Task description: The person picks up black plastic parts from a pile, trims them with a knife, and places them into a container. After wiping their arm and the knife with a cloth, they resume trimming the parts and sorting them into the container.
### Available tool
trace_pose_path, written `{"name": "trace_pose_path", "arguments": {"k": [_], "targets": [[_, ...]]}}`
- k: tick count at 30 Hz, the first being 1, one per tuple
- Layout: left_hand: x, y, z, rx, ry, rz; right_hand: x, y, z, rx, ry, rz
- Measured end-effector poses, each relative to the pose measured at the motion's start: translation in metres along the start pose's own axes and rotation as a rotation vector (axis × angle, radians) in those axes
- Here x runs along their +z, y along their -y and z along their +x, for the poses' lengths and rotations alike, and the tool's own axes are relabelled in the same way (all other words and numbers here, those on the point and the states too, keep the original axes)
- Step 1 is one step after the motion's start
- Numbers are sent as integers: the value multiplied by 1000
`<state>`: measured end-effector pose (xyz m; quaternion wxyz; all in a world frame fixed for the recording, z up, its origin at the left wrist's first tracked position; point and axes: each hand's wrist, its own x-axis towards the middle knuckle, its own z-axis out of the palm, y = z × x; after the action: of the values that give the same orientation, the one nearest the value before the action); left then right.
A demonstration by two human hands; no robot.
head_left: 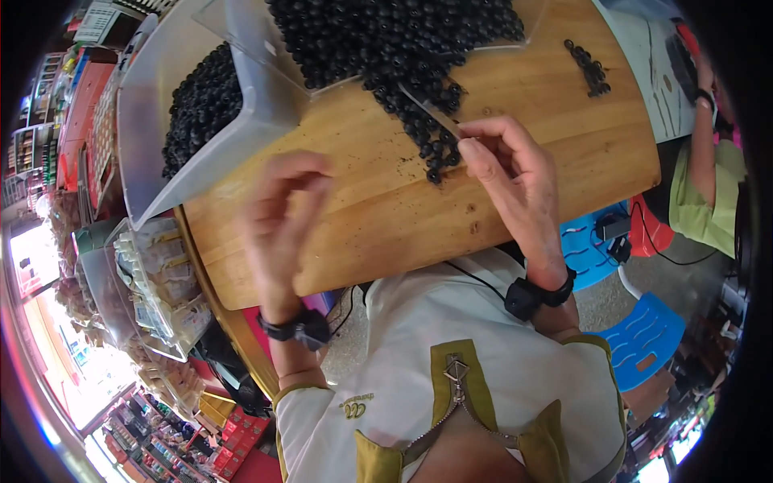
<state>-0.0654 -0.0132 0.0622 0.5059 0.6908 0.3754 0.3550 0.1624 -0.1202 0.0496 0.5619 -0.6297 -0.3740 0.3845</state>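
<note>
My right hand (515, 173) is above the wooden table, thumb and fingers pinched on a thin, flat, pale strip (435, 113). The strip's far end touches the loose black beads (411, 105), which trail toward me from a large heap (386, 36). That heap lies on and spills over the edge of a clear, shallow tray (527, 32). Left of it hovers my left hand (286, 217), smeared by motion. Its fingers look bent, but whether they hold anything is unclear. Each wrist wears a dark band.
A translucent plastic bin (274, 113) with more black beads stands at the table's left. A small bead cluster (588, 68) lies at the right. Beyond are blue plastic stools (640, 338) and another person's arm (703, 153). Boxes of packed goods (157, 282) stand left of the table.
</note>
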Motion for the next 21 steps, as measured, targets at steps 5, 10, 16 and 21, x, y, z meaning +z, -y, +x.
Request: {"name": "trace_pose_path", "arguments": {"k": [5, 10, 16, 21], "targets": [[70, 27, -10, -134, 207, 230, -3, -8, -2, -36, 32, 19], [98, 36, -12, 70, 148, 543, -6, -7, -8, 17, 30, 40], [102, 43, -9, 66, 127, 574, -10, -8, -9, 17, 28, 45], [87, 42, -6, 111, 119, 455, -9, -7, -8, -12, 49, 24]]}}
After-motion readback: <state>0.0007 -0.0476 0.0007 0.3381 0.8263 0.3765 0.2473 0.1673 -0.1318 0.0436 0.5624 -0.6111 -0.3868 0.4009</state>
